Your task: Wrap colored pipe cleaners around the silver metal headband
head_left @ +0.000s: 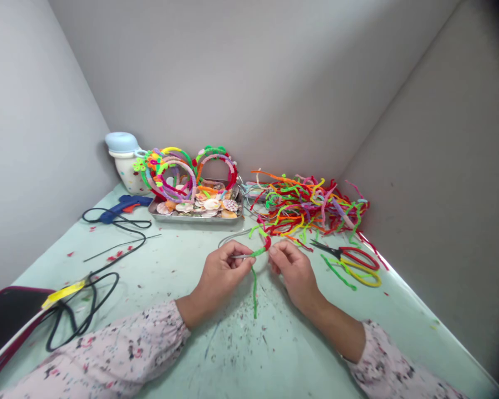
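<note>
My left hand (pixel 227 263) pinches a thin grey headband (pixel 242 256) between thumb and fingers. Green pipe cleaner (pixel 258 252) is wound around part of the band, with a red stretch (pixel 268 243) beside it. A loose green tail hangs down from the wrapped part over the table. Close by on the right, my right hand (pixel 293 269) has thumb and forefinger pressed together near the red stretch. Whatever lies between those fingertips, if anything, is too small to make out. Part of the grey band is hidden behind my left hand.
Wrapped headbands (pixel 177 177) stand in a metal tray (pixel 195 220) of shells. A pile of pipe cleaners (pixel 311 205) lies at back right, scissors (pixel 357 263) in front. On the left are a blue glue gun (pixel 118 209), black cord (pixel 117 277) and lidded cup (pixel 127 166).
</note>
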{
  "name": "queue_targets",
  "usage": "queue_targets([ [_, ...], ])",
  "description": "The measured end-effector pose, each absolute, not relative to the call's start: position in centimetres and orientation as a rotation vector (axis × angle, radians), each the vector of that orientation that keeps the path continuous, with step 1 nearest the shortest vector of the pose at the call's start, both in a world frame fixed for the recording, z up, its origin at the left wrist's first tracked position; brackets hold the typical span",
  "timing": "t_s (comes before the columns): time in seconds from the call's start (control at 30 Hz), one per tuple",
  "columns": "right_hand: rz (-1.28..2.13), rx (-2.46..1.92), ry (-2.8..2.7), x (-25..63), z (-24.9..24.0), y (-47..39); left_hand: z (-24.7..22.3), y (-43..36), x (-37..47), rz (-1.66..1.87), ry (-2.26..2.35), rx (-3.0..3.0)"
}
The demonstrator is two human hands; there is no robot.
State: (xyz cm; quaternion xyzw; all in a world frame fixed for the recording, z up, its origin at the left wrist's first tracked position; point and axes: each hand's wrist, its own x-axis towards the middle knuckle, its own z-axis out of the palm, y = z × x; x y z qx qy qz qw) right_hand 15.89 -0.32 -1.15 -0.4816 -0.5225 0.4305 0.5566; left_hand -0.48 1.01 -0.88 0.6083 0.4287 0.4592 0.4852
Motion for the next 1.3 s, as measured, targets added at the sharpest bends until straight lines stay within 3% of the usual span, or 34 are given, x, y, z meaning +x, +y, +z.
queue_targets([
  [0.1, 0.937, -1.109, -1.228, 15.78, -0.97, -0.42, -0.89, 0.98, -0.44, 1.109, 1.038, 1.463],
  [0.83, 1.260, -1.026, -1.350, 15.55, -1.62, -0.69, -0.98, 0.46, -0.85, 1.170, 1.096, 1.913],
  [1.3, 1.235, -1.095, -1.368, 15.63, -1.49, -0.83, -0.52, 0.40, -0.95, 1.249, 1.114, 2.078],
])
